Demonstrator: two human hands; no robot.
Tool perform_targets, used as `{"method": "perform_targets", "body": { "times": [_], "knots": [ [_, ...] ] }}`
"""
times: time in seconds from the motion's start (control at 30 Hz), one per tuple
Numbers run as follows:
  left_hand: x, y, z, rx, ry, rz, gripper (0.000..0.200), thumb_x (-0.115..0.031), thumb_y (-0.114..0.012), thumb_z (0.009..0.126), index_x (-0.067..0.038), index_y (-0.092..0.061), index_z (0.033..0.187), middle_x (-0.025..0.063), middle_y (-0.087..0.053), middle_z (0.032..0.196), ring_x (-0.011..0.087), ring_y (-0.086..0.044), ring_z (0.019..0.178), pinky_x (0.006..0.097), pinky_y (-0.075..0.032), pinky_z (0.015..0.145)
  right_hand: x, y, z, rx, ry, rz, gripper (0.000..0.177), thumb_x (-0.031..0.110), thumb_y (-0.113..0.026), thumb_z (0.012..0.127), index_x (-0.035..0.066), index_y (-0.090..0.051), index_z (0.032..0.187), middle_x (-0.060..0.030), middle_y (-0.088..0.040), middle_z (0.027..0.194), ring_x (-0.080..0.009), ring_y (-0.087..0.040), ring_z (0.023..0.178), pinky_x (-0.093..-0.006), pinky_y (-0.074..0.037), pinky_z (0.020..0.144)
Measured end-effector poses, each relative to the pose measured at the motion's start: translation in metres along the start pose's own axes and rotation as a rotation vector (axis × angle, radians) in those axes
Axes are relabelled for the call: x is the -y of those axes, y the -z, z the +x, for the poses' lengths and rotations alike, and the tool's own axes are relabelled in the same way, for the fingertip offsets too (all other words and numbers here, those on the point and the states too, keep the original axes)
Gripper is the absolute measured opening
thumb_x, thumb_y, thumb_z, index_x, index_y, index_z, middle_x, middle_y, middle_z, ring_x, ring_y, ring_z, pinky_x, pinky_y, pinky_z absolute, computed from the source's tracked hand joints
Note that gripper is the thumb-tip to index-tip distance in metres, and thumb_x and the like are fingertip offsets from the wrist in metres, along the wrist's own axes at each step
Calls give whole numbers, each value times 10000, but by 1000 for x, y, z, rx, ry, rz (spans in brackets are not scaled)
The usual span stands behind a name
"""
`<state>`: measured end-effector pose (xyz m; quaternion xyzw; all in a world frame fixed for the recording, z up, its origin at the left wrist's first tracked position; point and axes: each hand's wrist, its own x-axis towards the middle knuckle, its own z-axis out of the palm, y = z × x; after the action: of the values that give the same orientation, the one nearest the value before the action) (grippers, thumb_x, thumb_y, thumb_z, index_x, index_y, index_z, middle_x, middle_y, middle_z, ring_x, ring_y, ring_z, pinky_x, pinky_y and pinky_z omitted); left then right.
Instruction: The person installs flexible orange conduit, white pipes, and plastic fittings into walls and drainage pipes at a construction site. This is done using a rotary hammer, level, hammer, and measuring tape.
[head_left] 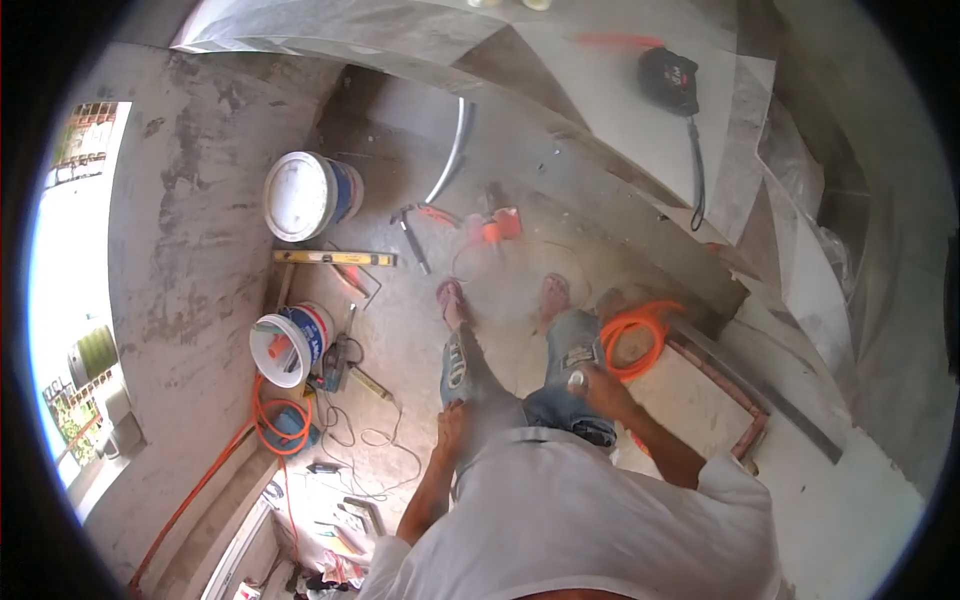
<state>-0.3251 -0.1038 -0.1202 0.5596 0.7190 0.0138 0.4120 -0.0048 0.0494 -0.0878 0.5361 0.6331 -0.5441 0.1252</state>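
Seen from above, my left hand (452, 425) is beside the left thigh of the torn jeans (485, 385), its fingers curled in; what they hold, if anything, is hidden. Over the right thigh is my right hand (602, 391), closed round a small pale round object (577, 379) too small to name. Between and ahead of my sandalled feet (553, 297) an orange-red tool (492, 228) rests on the floor. A hammer (412, 243) lies left of it. Coiled orange hose (640, 338) lies just right of my right leg.
At left stand a lidded bucket (300, 196), a yellow level (335, 258), an open bucket (282, 350), a power tool (336, 362) and trailing cords. A raised ledge at upper right bears a tape measure (668, 80). A long metal bar (790, 415) lies at right.
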Motion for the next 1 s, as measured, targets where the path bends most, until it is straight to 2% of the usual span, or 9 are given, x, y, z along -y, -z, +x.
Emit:
{"method": "perform_targets", "body": {
  "times": [0.1, 0.17, 0.37, 0.5, 0.6, 0.77, 0.83, 0.9, 1.0],
  "knots": [
    [-38, -43, -6, -311, -116, 102, 236, -273, -563, 892, -40, -598, 892, 211, -606, 855, 415, -586, 851, 513, -459, 698, -68, -22, -37, -123, 72, -69, 444, 431, -616, 877, 23, -560, 1042, -232, -633, 908, -432, -608, 894, -474, -503, 785],
    [-88, -15, 11, -97, 104, -49, 233, -264, -580, 879, -54, -596, 978, 173, -621, 885, 382, -584, 911, 494, -447, 751, -25, 14, -40, -168, 264, -350, 446, 438, -609, 881, 26, -555, 1043, -235, -637, 892, -428, -615, 889, -469, -513, 763],
    [-132, -1, 11, 299, 238, -401, 316, -323, -575, 880, -24, -661, 936, 274, -640, 938, 443, -621, 876, 498, -493, 770, -29, 55, -32, 42, 11, -245, 464, 461, -576, 902, 17, -605, 1033, -209, -673, 918, -349, -647, 919, -427, -509, 754],
    [-133, 3, 17, 553, 185, -432, 376, -373, -592, 851, -27, -673, 973, 268, -651, 966, 429, -623, 932, 488, -494, 804, -56, 94, -31, 424, -256, -64, 452, 393, -571, 928, 8, -656, 1148, -112, -688, 1023, -170, -609, 930, -302, -455, 846],
    [-133, -8, 48, 571, 212, -375, 392, -383, -597, 847, -11, -673, 944, 254, -661, 962, 404, -628, 957, 480, -490, 821, -69, 97, -19, 416, -549, 368, 441, 384, -593, 922, 7, -662, 1141, -116, -657, 1070, -166, -571, 1006, -293, -422, 899],
    [-129, -53, 98, 620, 87, -456, 378, -337, -616, 857, 21, -643, 974, 250, -664, 934, 410, -630, 938, 467, -493, 839, -43, 122, 78, 182, -266, 12, 393, 285, -574, 938, 15, -582, 1223, -87, -666, 919, -118, -622, 698, -245, -469, 597],
    [-120, -70, 150, 399, -53, -974, 401, -245, -638, 861, 23, -572, 1151, 232, -651, 1014, 397, -635, 934, 440, -503, 830, -47, 128, 139, 59, -276, 75, 355, 267, -565, 940, 30, -585, 1203, -71, -660, 909, -114, -625, 661, -239, -472, 548],
    [-134, -70, 217, -56, 115, -1352, 378, -114, -614, 824, -62, -572, 1197, 201, -576, 1232, 397, -565, 1113, 442, -467, 919, -13, 130, 213, -7, -360, 227, 331, 265, -567, 936, 53, -591, 1189, -59, -651, 940, -116, -629, 692, -247, -489, 563],
    [-119, -72, 316, -173, -56, -1452, 422, -133, -586, 886, -89, -513, 1299, 171, -550, 1269, 354, -557, 1117, 413, -460, 914, -20, 119, 297, 104, -266, 357, 379, 305, -558, 940, 65, -555, 1234, -45, -633, 1002, -110, -621, 782, -253, -505, 584]
  ]
}}
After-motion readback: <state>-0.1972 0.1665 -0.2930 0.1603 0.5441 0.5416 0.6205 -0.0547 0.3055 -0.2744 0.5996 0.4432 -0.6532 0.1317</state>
